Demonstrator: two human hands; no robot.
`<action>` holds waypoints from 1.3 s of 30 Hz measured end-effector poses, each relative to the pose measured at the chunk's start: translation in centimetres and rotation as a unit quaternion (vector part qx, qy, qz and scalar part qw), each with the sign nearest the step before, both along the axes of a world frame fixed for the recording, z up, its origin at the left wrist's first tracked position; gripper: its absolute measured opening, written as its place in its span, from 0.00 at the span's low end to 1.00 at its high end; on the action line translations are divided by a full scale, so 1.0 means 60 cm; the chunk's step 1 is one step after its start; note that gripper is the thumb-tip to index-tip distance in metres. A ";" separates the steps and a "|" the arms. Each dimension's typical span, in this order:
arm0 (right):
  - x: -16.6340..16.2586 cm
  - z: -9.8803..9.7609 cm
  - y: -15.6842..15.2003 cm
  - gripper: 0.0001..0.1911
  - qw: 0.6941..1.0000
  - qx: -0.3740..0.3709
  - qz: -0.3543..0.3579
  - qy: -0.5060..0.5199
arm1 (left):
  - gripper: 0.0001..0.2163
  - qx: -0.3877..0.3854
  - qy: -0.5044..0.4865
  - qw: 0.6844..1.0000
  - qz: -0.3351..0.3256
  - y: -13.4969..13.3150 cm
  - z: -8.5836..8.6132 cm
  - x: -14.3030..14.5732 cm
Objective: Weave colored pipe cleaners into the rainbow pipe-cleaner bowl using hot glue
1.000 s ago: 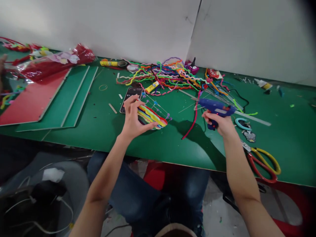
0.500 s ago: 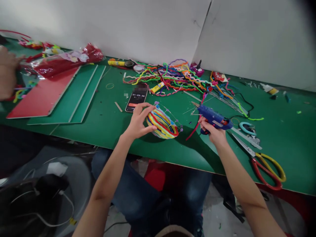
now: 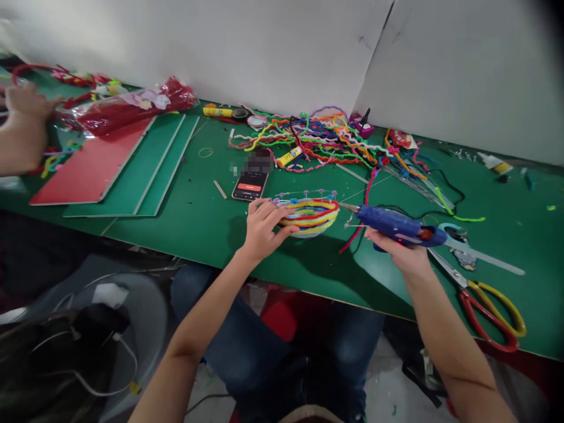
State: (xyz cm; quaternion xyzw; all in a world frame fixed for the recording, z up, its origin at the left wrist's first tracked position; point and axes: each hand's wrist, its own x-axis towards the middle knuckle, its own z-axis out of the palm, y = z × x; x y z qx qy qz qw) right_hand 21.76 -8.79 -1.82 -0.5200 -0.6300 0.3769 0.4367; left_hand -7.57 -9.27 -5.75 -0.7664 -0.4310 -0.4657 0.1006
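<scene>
My left hand [image 3: 266, 229] pinches the left end of a small bowl-shaped basket [image 3: 311, 218] wound from coloured pipe cleaners in red, yellow, blue and white. A thin string with small purple beads runs along its upper rim. In my right hand [image 3: 403, 252] is a blue hot glue gun [image 3: 392, 224], a clear glue stick [image 3: 489, 257] jutting from its back and a small red light showing. Its nozzle points left, at or very close to the basket's right end; contact is hard to tell. A dark pink pipe cleaner [image 3: 351, 239] lies beneath the nozzle.
A pile of pipe cleaners [image 3: 308, 138] lies along the wall, a phone [image 3: 251, 179] before it. Scissors [image 3: 489, 317] rest at the right edge. Red and green boards [image 3: 92, 167] lie left, near another person's hand [image 3: 29, 111]. A bin [image 3: 150, 311] stands below.
The glue gun's nozzle has come to the basket's right end, and the gun has turned more level. My left hand has tilted the basket, so its side now faces me.
</scene>
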 end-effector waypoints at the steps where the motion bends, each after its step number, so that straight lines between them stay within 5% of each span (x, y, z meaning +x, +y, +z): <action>1: -0.009 0.004 -0.007 0.13 1.000 0.007 -0.002 -0.020 | 0.12 0.016 -0.003 1.000 0.021 -0.004 -0.002 0.006; 10: -0.059 0.016 -0.074 0.10 0.977 0.118 0.042 -0.174 | 0.06 0.034 0.046 0.998 -0.004 -0.024 -0.013 0.025; 25: -0.055 -0.001 -0.070 0.10 0.967 0.155 0.057 -0.195 | 0.07 0.043 0.076 0.996 0.004 -0.027 -0.017 0.026; 33: -0.054 -0.002 -0.071 0.10 0.962 0.159 0.060 -0.213 | 0.09 -0.015 0.070 0.997 0.010 -0.028 -0.024 0.025; 39: -0.054 -0.008 -0.071 0.09 0.963 0.164 0.063 -0.204 | 0.07 0.021 0.073 0.997 0.000 -0.027 -0.022 0.025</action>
